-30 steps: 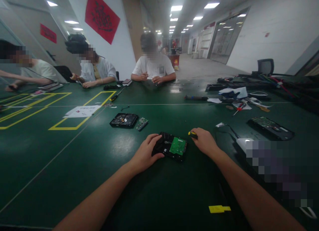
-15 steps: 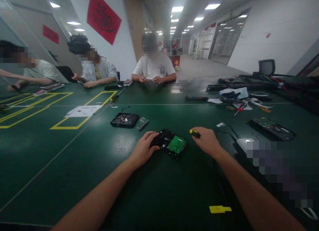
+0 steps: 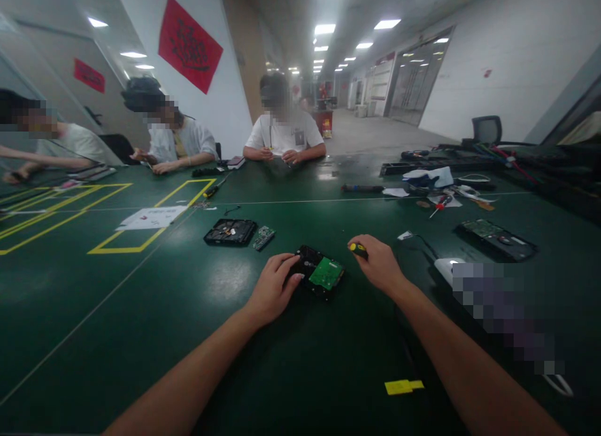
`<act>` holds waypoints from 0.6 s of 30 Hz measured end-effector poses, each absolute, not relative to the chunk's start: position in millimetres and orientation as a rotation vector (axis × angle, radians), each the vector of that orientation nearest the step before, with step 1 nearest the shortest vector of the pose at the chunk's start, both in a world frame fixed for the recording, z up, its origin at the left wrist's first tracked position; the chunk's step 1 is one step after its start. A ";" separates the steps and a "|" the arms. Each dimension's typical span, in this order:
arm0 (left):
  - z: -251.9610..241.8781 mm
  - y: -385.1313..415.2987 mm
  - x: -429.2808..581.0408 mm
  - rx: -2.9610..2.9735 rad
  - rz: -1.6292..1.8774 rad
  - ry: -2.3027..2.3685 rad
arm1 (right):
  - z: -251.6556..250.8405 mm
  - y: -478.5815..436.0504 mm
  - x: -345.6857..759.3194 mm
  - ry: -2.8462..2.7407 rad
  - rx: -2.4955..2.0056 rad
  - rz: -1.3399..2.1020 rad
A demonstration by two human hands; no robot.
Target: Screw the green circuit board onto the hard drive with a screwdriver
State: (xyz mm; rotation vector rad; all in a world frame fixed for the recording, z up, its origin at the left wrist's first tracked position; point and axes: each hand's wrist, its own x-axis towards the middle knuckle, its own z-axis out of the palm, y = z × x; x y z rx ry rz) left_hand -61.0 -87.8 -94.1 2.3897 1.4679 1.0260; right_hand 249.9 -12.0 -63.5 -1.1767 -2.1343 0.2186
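Note:
A black hard drive [image 3: 307, 258] with a green circuit board [image 3: 327, 274] lies flat on the dark green table. My left hand [image 3: 270, 289] grips its left end, thumb at the near side and fingers over the far side. Just right of the drive, my right hand [image 3: 379, 264] is closed round a screwdriver [image 3: 359, 250] with a yellow and black handle; its shaft cannot be made out. Farther back, left of the drive, are an opened hard drive [image 3: 230, 232] and a small loose circuit board [image 3: 263, 238]. Another hard drive [image 3: 495, 238] lies at the right.
A long white object [image 3: 442, 270], mostly pixelated, lies beside my right forearm. A yellow tag [image 3: 402, 387] is near the front. Farther off are a red-handled screwdriver [image 3: 440, 204], cables, a paper sheet [image 3: 153, 217] and another yellow-black screwdriver [image 3: 211, 191]. Several people sit across the table.
The camera view has shifted slightly, so the room sits lower and a little to the left. Both hands keep their grips, and the hard drive stays in about the same place.

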 end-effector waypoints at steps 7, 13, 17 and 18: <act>-89.0 -100.7 -25.3 2.587 0.921 1.389 | -65.6 -12.6 248.3 -2.171 -1.178 0.190; -86.4 -75.4 -12.5 2.533 0.942 1.438 | -70.3 -11.5 247.4 -2.204 -1.245 0.211; -90.1 -65.3 -21.5 2.430 0.985 1.550 | -71.0 -10.7 248.9 -2.191 -1.260 0.217; -91.4 -65.8 -24.0 2.435 0.960 1.543 | -71.0 -10.5 248.8 -2.189 -1.261 0.216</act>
